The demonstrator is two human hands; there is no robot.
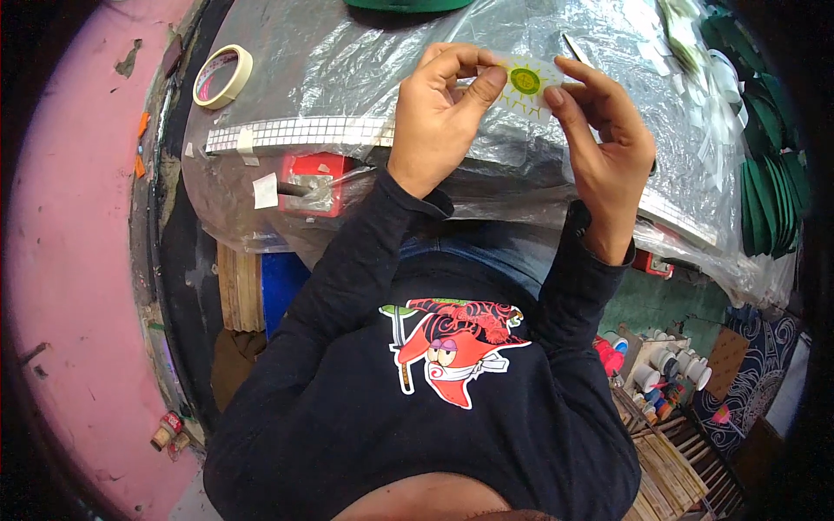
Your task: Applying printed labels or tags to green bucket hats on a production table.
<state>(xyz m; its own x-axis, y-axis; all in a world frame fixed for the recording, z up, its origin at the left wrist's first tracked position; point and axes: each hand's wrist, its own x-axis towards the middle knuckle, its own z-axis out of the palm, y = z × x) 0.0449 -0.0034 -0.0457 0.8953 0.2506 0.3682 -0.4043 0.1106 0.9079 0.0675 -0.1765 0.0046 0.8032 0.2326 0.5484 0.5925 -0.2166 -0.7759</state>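
I hold a small translucent sheet with a yellow-green sun emblem point(526, 82) up over the plastic-covered table point(321, 78). My left hand point(439, 122) grips its left edge between thumb and fingers. My right hand point(608, 148) grips the right edge, thumb low and forefinger near the top corner. Beneath, a long white gridded ruler point(295, 132) lies along the table's near side, partly hidden by my wrists.
A masking tape roll point(220, 98) lies at the back left. A green round object point(408, 3) sits at the far edge, stacked green pieces point(769, 204) at the right. A red-and-metal fixture point(330, 193) shows under the plastic. Spools point(686, 365) and wooden slats point(669, 469) are lower right.
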